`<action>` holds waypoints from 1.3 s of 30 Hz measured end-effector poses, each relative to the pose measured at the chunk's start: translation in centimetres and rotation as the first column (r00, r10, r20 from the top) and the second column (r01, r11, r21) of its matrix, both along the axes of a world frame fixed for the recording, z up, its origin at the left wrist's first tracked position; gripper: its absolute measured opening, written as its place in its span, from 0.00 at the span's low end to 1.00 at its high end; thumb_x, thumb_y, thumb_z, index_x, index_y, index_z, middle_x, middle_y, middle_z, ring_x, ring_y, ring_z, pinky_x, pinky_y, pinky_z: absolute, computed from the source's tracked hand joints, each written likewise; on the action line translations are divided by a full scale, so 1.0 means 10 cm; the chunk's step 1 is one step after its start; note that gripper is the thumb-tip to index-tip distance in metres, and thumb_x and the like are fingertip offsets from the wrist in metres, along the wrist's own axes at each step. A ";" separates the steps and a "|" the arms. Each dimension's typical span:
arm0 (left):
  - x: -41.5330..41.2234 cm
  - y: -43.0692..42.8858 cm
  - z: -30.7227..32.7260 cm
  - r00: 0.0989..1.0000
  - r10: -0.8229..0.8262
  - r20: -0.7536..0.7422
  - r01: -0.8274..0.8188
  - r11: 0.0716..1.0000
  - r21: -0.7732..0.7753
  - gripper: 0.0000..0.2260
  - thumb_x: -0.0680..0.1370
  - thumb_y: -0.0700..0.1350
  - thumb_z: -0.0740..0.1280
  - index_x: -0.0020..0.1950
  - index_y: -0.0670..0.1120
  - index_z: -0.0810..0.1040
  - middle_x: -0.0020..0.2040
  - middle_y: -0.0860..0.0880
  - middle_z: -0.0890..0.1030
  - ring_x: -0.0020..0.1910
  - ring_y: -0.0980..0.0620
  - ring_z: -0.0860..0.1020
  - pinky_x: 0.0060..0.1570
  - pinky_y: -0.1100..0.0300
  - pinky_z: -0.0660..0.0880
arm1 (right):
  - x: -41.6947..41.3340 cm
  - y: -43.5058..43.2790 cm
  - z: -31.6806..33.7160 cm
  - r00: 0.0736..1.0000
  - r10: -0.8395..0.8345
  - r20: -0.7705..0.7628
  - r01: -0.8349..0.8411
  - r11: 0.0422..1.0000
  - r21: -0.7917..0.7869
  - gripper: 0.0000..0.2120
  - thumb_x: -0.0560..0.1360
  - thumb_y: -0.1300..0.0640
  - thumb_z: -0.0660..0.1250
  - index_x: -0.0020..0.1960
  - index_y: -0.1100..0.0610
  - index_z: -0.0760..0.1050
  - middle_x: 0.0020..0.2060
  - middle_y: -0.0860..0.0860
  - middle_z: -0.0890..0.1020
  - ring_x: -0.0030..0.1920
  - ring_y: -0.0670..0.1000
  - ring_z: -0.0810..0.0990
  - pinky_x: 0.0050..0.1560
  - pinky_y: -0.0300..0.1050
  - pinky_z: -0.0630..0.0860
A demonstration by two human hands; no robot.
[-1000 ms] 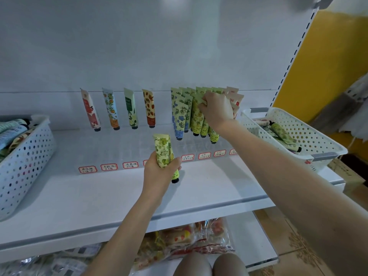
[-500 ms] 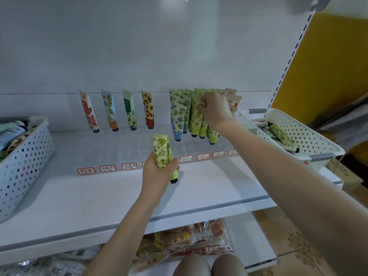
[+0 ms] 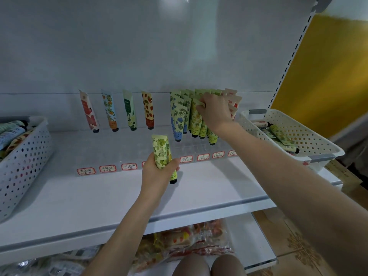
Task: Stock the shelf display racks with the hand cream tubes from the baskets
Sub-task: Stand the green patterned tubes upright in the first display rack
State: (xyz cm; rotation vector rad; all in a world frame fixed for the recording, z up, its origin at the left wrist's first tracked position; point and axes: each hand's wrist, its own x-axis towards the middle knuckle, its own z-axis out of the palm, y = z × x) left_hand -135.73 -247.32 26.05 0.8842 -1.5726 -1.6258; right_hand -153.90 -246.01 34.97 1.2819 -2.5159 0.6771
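While the right hand pinches a tube into the rack at the shelf's back edge, the left hand grips spares; the next move is probably to pass one across, cap down.

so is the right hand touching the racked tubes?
Touching. Head view: the right hand pinches the top edge of a yellow-green tube.

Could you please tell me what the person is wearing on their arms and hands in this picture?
Nothing that shows. The left forearm and the right forearm are bare as far as the frame's edge, with no sleeve in view. The left hand and the right hand wear no gloves, and no watch, bracelet or ring is visible.
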 end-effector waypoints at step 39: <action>0.03 -0.01 0.01 1.000 0.012 0.011 -0.012 1.000 0.025 0.07 0.74 0.41 0.69 0.44 0.49 0.72 0.40 0.47 0.79 0.39 0.53 0.79 0.30 0.65 0.68 | 0.00 -0.05 0.06 0.998 0.006 0.058 -0.015 0.987 0.162 0.20 0.78 0.64 0.61 0.31 0.55 0.57 0.29 0.50 0.65 0.35 0.53 0.70 0.24 0.37 0.61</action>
